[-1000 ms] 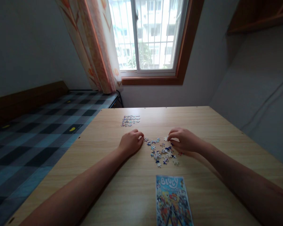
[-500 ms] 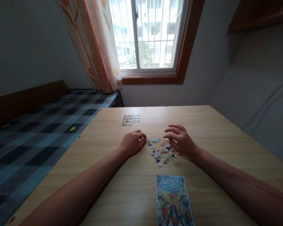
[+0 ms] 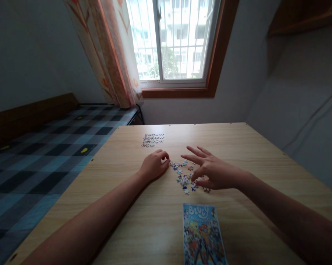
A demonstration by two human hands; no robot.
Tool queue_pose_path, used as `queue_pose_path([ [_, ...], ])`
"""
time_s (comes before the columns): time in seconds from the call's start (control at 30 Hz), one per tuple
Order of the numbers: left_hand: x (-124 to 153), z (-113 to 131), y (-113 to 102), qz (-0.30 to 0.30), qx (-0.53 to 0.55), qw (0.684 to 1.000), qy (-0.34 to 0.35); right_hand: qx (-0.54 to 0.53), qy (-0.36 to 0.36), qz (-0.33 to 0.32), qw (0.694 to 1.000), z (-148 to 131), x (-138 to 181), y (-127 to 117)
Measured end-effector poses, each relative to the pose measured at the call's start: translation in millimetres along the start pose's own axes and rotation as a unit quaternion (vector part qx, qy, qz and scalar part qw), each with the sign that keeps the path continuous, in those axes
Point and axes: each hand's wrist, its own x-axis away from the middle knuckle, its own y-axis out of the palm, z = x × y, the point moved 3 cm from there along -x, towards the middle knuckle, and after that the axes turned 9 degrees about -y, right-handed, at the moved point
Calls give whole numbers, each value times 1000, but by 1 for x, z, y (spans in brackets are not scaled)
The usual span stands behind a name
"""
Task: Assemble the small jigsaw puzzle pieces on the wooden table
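Note:
Loose jigsaw puzzle pieces (image 3: 183, 180) lie scattered in the middle of the wooden table. At their left edge rests my left hand (image 3: 154, 164), its fingers curled and the index fingertip close to the thumb. Whether a piece is pinched there is too small to make out. Over the right side of the pile hovers my right hand (image 3: 210, 167), fingers spread and nothing visible in them; it hides some pieces beneath. Farther back on the left, more puzzle pieces (image 3: 152, 140) are laid out in short rows.
A blue picture box (image 3: 203, 232) marked "Bluey" lies on the table (image 3: 133, 228) near me. Left of the table stands a bed with a checked cover (image 3: 50, 158). Beyond the far edge are a curtain (image 3: 110, 55) and a barred window (image 3: 182, 44).
My right hand has shifted slightly toward me, and its fingers have spread and reached farther left over the pieces. My left hand stays almost in place, its index finger more bent.

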Motion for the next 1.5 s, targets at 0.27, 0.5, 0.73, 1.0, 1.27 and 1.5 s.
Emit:
queue_pose_path([
  [0.27, 0, -1, 1, 0, -3, 1000, 3, -18, -6, -56, 998, -2, 0, 17],
  [0.5, 0, -1, 1, -1, -11, 1000, -3, -16, 0, -59, 998, -8, -1, 16],
  [0.73, 0, 1, 0, -11, -23, 1000, -17, -148, 22, -63, 987, -5, 1, 2],
  [1.0, 0, 1, 2, -28, -46, 998, -24, -287, 190, 104, 933, 42, 13, -4],
  [1.27, 1, 1, 4, -34, -44, 998, -20, -330, 263, 159, 892, 71, 14, 22],
  [1.5, 0, 1, 5, -37, -45, 998, -17, -263, 275, 93, 920, 102, -20, 31],
])
